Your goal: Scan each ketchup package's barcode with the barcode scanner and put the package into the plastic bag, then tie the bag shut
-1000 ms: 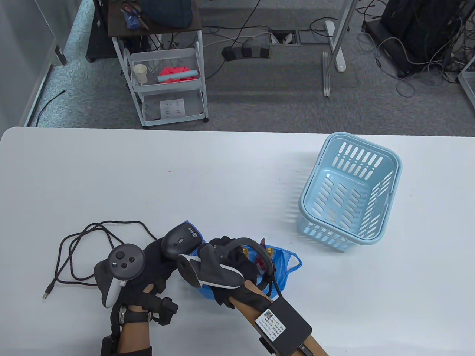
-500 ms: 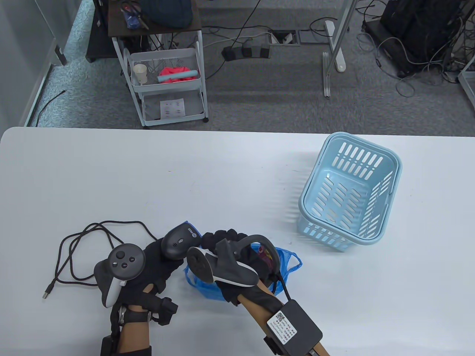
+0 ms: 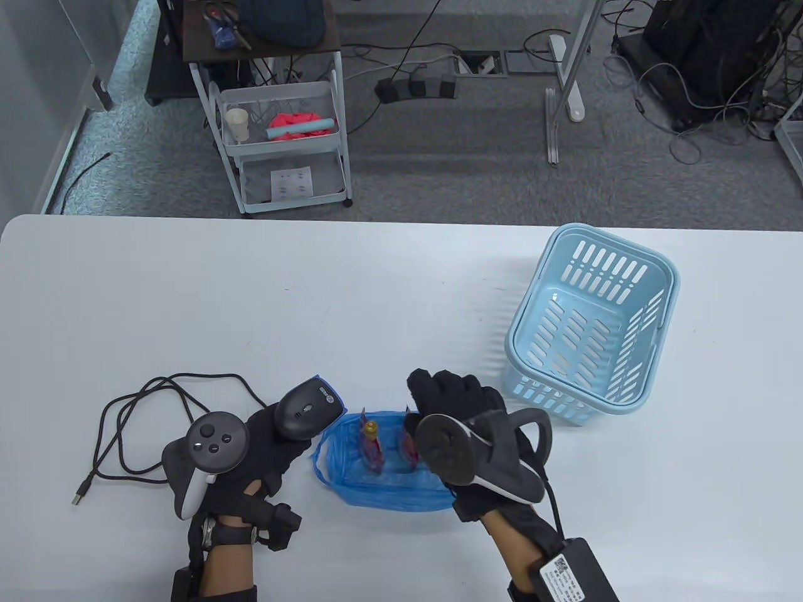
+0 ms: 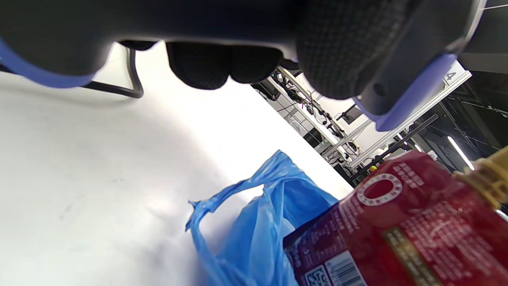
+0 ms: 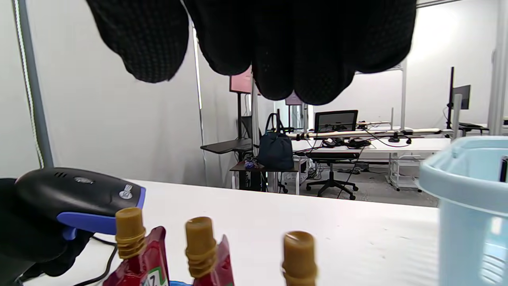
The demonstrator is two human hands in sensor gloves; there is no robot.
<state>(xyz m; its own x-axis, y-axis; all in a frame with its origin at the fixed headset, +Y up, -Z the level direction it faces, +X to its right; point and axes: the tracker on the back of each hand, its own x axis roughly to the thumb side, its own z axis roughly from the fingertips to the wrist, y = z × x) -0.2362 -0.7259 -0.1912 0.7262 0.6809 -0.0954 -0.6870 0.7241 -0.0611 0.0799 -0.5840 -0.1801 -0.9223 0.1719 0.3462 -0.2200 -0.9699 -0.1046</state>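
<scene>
Tan caps (image 5: 197, 229): three, right wrist only.

Table view: we're looking down from high up, at the whole white table (image 3: 376, 295).
Left wrist: super close, low, tilted, under the scanner.
Right wrist: low, level, facing the room.
Shared: all three catch the black-and-blue handheld barcode scanner (image 3: 305, 411) (image 5: 79, 196) (image 4: 397, 79).

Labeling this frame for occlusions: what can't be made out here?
- Ketchup pouch count in the blue bag: table view, right hand covers part; right wrist view shows three caps, bodies cut off by the bottom edge.
- Left hand grip on the scanner: table view, tracker covers the fingers.
- Pouch barcode: left wrist view, cut by the bottom edge.
</scene>
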